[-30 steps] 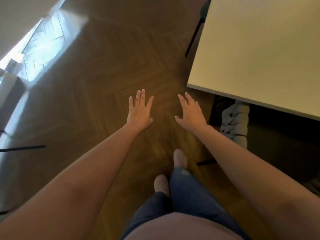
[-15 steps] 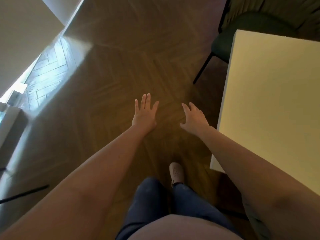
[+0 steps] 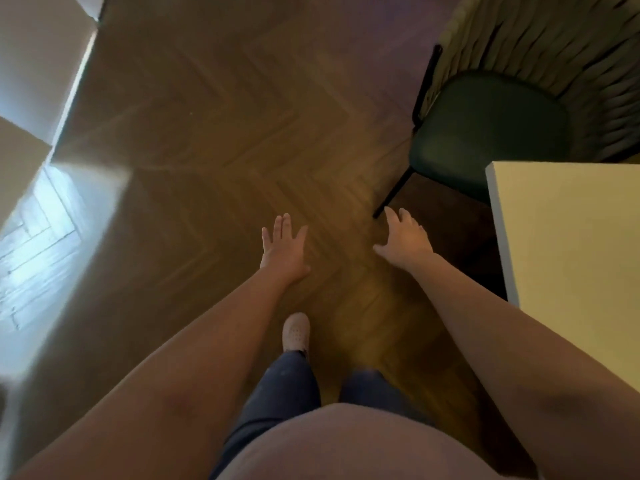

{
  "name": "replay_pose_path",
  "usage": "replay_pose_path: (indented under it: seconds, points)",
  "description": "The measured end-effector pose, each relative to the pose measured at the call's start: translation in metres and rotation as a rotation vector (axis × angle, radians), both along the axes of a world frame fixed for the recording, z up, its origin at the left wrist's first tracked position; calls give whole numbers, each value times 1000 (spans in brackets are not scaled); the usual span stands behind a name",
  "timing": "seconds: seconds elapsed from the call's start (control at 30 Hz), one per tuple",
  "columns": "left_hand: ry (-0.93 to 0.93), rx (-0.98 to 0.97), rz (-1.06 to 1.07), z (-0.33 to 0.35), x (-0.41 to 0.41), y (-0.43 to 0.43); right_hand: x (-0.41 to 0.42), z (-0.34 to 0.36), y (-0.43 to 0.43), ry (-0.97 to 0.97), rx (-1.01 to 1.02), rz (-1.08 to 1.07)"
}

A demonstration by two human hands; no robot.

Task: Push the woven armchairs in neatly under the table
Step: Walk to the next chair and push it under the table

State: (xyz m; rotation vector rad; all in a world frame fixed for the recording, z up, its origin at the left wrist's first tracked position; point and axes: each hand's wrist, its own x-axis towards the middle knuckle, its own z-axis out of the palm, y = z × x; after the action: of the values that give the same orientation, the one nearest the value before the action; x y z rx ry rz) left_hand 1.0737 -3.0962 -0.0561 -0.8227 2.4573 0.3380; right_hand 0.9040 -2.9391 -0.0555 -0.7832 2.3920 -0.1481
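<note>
The woven armchair (image 3: 491, 123) stands far right, at the far end of the table (image 3: 571, 237). The frame's top and right edges cut off its ribbed back, and the table's corner hides the near part of its dark green seat. Only one black leg (image 3: 394, 194) shows plainly. The table runs off the right edge, and the right forearm (image 3: 502, 341) crosses its near part.

The whole view is soft with blur. Both hands are held out, released and grasping nothing. The left hand (image 3: 284, 249) is spread over the herringbone floor (image 3: 242, 116). The right hand (image 3: 405, 242) has its fingertips just beside the foot of the chair leg; whether they touch cannot be told. One pale shoe (image 3: 295, 332) shows below dark trousers (image 3: 277, 393). A bright patch of light (image 3: 52, 237) lies on the floor at left.
</note>
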Motion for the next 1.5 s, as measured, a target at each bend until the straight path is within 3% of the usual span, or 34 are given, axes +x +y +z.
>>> replay_pose_path:
  seconds: [0.3, 0.53, 0.67, 0.87, 1.23, 1.5]
  points:
    - [36, -38, -252, 15, -157, -162, -112, 11, -138, 41, -48, -260]
    - [28, -74, -433, 6, -338, -251, -269, -14, -208, 77, -41, -455]
    - [51, -85, -491, 22, -441, -297, -357, -5, -241, 141, 50, -398]
    - [78, -75, -590, 39, -595, -363, -478, 10, -294, 154, -24, -593]
    - [66, -178, -1140, 26, -881, -414, -656, -3, -345, 126, -2, -1213]
    - [4, -245, -1557, 23, -1017, -361, -731, -4, -340, 84, -58, -1511]
